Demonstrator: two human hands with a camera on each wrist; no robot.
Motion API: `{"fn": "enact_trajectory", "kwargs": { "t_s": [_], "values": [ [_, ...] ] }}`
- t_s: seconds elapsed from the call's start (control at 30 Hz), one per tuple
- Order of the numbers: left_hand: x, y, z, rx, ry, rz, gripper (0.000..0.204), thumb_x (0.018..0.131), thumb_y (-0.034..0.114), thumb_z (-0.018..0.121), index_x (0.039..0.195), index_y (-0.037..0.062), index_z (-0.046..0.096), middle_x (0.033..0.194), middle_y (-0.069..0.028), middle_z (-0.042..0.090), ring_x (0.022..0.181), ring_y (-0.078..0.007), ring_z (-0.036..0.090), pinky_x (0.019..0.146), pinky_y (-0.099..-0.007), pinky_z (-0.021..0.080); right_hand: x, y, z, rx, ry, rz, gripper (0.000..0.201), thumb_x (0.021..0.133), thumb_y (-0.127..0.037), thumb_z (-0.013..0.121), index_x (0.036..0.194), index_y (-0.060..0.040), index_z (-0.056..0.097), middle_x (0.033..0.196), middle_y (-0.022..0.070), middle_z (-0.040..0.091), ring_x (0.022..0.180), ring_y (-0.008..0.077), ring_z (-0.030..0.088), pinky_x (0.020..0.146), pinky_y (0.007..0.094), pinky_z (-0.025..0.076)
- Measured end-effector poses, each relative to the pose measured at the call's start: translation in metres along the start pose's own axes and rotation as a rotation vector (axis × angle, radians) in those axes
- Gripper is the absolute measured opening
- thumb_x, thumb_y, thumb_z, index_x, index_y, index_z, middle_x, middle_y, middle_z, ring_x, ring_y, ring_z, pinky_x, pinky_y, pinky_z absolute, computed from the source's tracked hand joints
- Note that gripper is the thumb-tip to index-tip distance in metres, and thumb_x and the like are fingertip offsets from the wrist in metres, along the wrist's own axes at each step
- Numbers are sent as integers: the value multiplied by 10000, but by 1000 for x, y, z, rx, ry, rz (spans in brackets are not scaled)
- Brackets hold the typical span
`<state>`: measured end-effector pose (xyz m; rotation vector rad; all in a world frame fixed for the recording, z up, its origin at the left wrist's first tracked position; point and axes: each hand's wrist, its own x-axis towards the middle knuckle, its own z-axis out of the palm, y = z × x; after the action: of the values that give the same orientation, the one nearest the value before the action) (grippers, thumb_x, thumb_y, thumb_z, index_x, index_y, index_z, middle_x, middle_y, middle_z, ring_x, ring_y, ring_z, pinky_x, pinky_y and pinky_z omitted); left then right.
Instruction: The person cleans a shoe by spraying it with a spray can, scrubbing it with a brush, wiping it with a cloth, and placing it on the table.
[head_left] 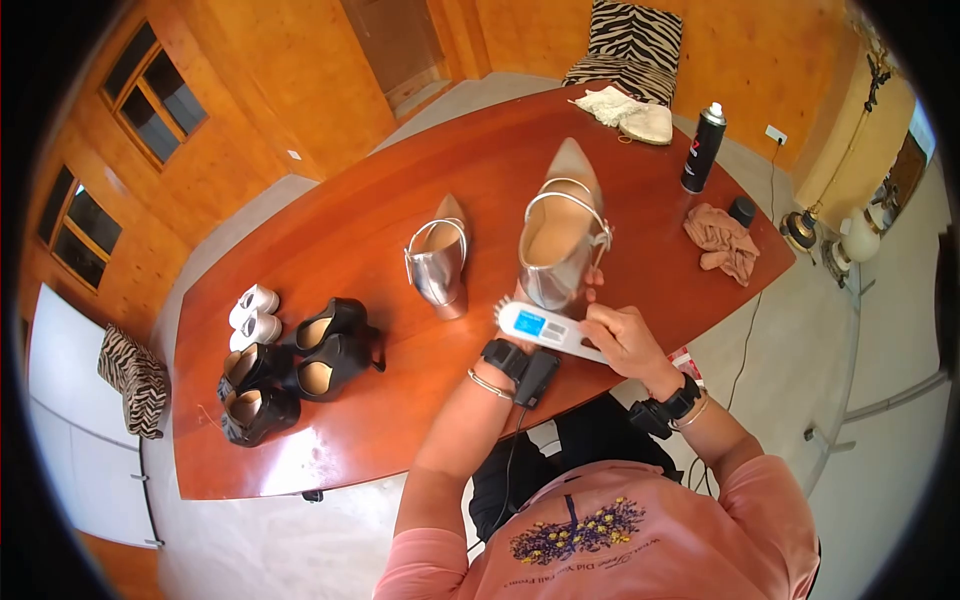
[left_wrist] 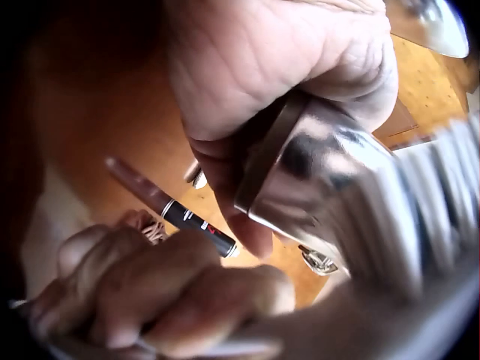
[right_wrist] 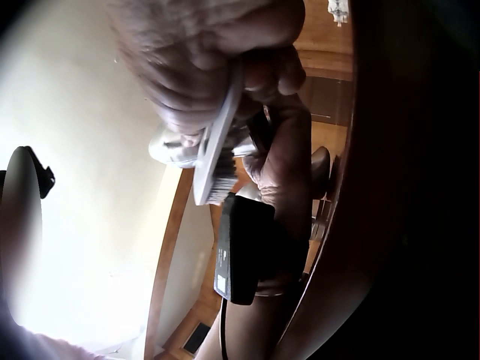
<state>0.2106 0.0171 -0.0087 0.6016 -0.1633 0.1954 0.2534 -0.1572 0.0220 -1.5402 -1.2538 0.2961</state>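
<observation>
My left hand (left_wrist: pixel 277 67) grips a silver pointed-toe shoe (head_left: pixel 560 215) around its heel end, with the toe pointing away from me. Much of that hand is hidden behind the shoe in the head view. A white-handled scrub brush (head_left: pixel 560 333) is held in my right hand (head_left: pixel 625 345), fingers curled round the handle. Its bristles (right_wrist: pixel 222 180) stand close by my left wrist in the head view, and they look blurred beside the shoe's heel in the left wrist view. The matching silver shoe (head_left: pixel 438 262) stands upright on the table, left of the held one.
Black heeled shoes (head_left: pixel 335 350) and small white shoes (head_left: pixel 254 318) stand at the left of the table (head_left: pixel 400 420). On the right are a black spray can (head_left: pixel 704 150), a pink cloth (head_left: pixel 722 245) and a black cap (head_left: pixel 742 210). White fabric items (head_left: pixel 630 115) lie at the far edge.
</observation>
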Motion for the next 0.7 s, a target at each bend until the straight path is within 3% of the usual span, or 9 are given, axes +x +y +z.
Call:
{"fn": "enact_trajectory", "kwargs": {
  "t_s": [0.1, 0.23, 0.3, 0.33, 0.37, 0.43, 0.57, 0.63, 0.7],
  "values": [
    [5, 3, 8, -65, -96, 51, 433, 967, 301, 627, 1240, -30, 566, 967, -173, 667, 879, -255, 663, 739, -339, 557, -6, -5, -12, -63, -102, -140, 521, 963, -436, 659, 710, -25, 463, 582, 87, 381, 480, 201, 402, 473, 335, 325],
    [-3, 4, 2, 591, 75, 143, 353, 980, 269, 612, 1195, -11, 610, 992, -159, 686, 866, -253, 680, 774, -368, 577, -16, -31, -20, 113, 51, -136, 498, 958, -415, 679, 731, -21, 477, 652, 85, 381, 519, 211, 392, 497, 338, 324],
    [11, -5, -42, 88, -7, -46, 378, 976, 278, 627, 1234, 4, 596, 1093, -150, 679, 928, -259, 676, 803, -401, 581, -13, -16, -21, 74, 147, -146, 484, 989, -397, 646, 745, -11, 485, 667, 85, 364, 549, 186, 386, 516, 329, 327],
    [4, 2, 6, -256, 29, -1, 421, 984, 337, 611, 1260, 21, 578, 1182, -135, 653, 992, -264, 660, 819, -418, 579, -16, -11, -18, 64, 188, -100, 476, 1021, -393, 605, 748, -21, 487, 655, 37, 362, 581, 129, 366, 531, 305, 325],
    [2, 2, -3, -371, 5, -40, 436, 994, 357, 588, 1285, 33, 564, 1231, -130, 630, 1042, -260, 647, 849, -421, 578, -18, -6, -17, 62, 184, -106, 476, 1021, -393, 605, 748, -21, 487, 655, 37, 362, 581, 129, 366, 531, 305, 325],
    [4, 6, -12, -405, -211, -68, 443, 990, 356, 596, 1301, 43, 562, 1219, -136, 641, 1066, -249, 651, 889, -430, 575, -22, 6, -19, 212, 294, 208, 478, 1038, -408, 578, 747, -43, 472, 666, -28, 354, 623, 72, 355, 538, 276, 315],
    [8, 17, -19, -347, -208, -63, 410, 994, 288, 595, 1321, 44, 556, 1221, -123, 650, 1097, -227, 649, 932, -414, 564, -24, 8, -30, 184, 302, 225, 463, 1062, -404, 532, 740, -83, 443, 669, -58, 365, 605, 30, 362, 513, 231, 305],
    [10, 19, -20, -21, 119, 41, 377, 1012, 238, 554, 1329, 33, 553, 1233, -113, 653, 1089, -218, 661, 948, -389, 555, -20, -8, -34, 354, 339, 286, 467, 1031, -449, 577, 741, -104, 453, 663, -61, 391, 543, 21, 380, 469, 207, 311],
    [10, 25, -1, 99, 217, 62, 366, 1016, 152, 511, 1352, 11, 546, 1253, -107, 654, 1099, -199, 663, 964, -348, 546, -5, -24, -44, 420, 350, 110, 467, 979, -500, 638, 768, -112, 484, 652, -65, 411, 494, 19, 391, 433, 188, 313]
  ]
}}
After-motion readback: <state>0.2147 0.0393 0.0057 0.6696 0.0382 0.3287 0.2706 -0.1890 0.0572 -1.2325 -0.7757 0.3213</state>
